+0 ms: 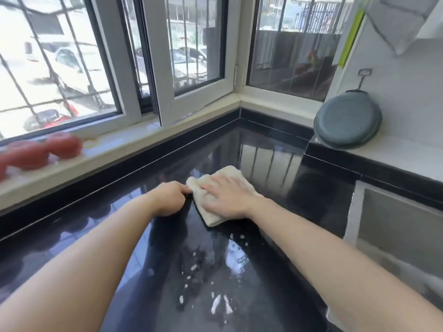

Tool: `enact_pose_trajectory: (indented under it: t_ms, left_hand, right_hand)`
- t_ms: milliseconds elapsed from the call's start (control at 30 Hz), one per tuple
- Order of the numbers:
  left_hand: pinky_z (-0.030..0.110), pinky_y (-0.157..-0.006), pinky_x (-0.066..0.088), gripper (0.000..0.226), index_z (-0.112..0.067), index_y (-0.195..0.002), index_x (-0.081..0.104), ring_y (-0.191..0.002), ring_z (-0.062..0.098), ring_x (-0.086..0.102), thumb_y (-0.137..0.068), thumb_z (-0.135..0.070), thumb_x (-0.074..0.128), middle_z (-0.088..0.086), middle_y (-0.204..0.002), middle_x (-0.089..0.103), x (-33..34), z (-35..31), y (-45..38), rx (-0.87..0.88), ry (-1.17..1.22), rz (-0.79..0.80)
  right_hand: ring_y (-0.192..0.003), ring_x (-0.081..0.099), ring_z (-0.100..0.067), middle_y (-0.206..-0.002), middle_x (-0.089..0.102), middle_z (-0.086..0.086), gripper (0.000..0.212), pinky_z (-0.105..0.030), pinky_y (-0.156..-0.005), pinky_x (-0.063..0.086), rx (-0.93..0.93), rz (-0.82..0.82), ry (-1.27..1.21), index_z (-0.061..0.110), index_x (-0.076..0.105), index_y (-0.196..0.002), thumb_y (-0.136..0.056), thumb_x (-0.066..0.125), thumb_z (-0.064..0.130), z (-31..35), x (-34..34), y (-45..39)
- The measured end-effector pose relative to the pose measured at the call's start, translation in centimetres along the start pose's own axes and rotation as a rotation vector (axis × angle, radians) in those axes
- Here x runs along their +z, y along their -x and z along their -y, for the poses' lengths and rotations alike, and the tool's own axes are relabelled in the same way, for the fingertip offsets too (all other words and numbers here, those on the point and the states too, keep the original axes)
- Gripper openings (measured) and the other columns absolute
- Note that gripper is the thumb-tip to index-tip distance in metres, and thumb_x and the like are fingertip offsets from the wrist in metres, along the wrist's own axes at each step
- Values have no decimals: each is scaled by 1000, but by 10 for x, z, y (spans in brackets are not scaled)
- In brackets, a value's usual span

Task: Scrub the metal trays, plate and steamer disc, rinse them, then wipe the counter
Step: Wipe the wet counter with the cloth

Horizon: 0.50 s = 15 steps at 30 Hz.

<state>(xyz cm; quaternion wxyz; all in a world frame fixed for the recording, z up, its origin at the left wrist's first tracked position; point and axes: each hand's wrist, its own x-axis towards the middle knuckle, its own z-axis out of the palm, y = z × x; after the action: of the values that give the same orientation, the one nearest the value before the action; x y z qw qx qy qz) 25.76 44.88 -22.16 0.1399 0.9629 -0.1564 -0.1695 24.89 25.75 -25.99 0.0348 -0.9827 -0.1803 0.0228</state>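
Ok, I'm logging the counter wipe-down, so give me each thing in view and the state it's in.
Cloth: folded, flat on the counter.
Right hand: fingers straight, pressing on the cloth.
Left hand: curled, pinching the cloth's left edge.
Counter: black, glossy, wet, with droplets toward the near side.
Window: middle sash swung open.
Grey round basin: leaning upright against the wall.
Tomatoes: on the sill, blurred.

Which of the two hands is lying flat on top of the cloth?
The right hand: it presses flat on the cloth. The left hand only pinches the cloth's edge.
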Motion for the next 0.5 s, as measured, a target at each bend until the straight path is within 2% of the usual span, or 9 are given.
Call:
enact_pose_trajectory:
  t_ms: [33, 100, 167, 233, 267, 300, 367, 433, 500]
  left_hand:
    - [27, -105, 38, 63, -37, -141, 62, -138, 28, 50, -96, 0, 37, -3, -153, 54, -2, 2, 4, -8, 28, -31]
    - [30, -106, 44, 57, -34, -135, 67, -132, 26, 55, -97, -3, 38, -3, -148, 59, -3, 7, 17, -12, 24, -66]
    - [30, -102, 49, 53, -33, -128, 72, -121, 24, 63, -97, -5, 39, -1, -140, 66, -1, 18, 33, -15, 39, -138]
    - [28, -96, 51, 52, -31, -120, 76, -110, 19, 67, -94, -3, 41, -4, -129, 71, -4, 31, 54, -16, 144, -289]
    - [25, -92, 49, 51, -29, -117, 78, -105, 15, 66, -94, -2, 42, -6, -125, 72, -7, 41, 65, -37, 203, -360]
    - [22, -89, 46, 49, -28, -115, 79, -103, 12, 65, -96, -2, 43, -8, -123, 73, -9, 51, 74, -70, 246, -402]
    - [20, -89, 43, 46, -26, -115, 78, -112, 13, 65, -97, -1, 44, -8, -123, 73, -12, 71, 91, -161, 262, -401]
    - [23, -91, 46, 50, -25, -122, 75, -116, 18, 66, -94, 0, 42, -5, -128, 71, -12, 88, 106, -262, 220, -351]
    - [29, -92, 52, 52, -28, -123, 74, -110, 22, 69, -89, -2, 44, -1, -127, 72, -10, 104, 115, -347, 186, -326]
  right_hand:
    - [-133, 40, -24, -142, 46, 6, 54, -48, -112, 29, -71, 15, -34, 42, 29, -147, -95, 29, 54, 1, 6, 8]
    - [-130, 45, -24, -139, 50, 4, 50, -47, -110, 34, -76, -27, -14, 38, 36, -143, -96, 32, 52, -27, 6, 26]
    - [-113, 61, -30, -126, 62, 1, 42, -52, -96, 45, 103, -133, 89, 33, 45, -128, -94, 25, 46, -69, -4, 29]
    - [-107, 62, -30, -120, 66, 1, 41, -46, -91, 42, 386, -118, -1, 34, 50, -112, -90, 18, 44, -84, -20, 21]
    - [-104, 62, -29, -116, 67, 1, 39, -43, -87, 39, 465, -111, -47, 33, 52, -101, -88, 17, 43, -75, -23, 9]
    - [-100, 62, -28, -111, 68, 1, 36, -41, -83, 36, 456, -121, -49, 30, 49, -91, -87, 16, 42, -56, -24, -4]
    - [-108, 63, -28, -112, 67, 2, 39, -42, -84, 34, 355, -109, -73, 29, 46, -89, -83, 10, 44, 0, -21, -31]
    - [-120, 57, -31, -119, 64, 2, 51, -51, -94, 35, 218, -50, -151, 35, 50, -99, -80, 5, 50, 57, -15, -49]
    - [-131, 47, -33, -134, 56, 0, 53, -57, -103, 30, 92, 29, -156, 40, 50, -121, -84, 14, 53, 105, -8, -52]
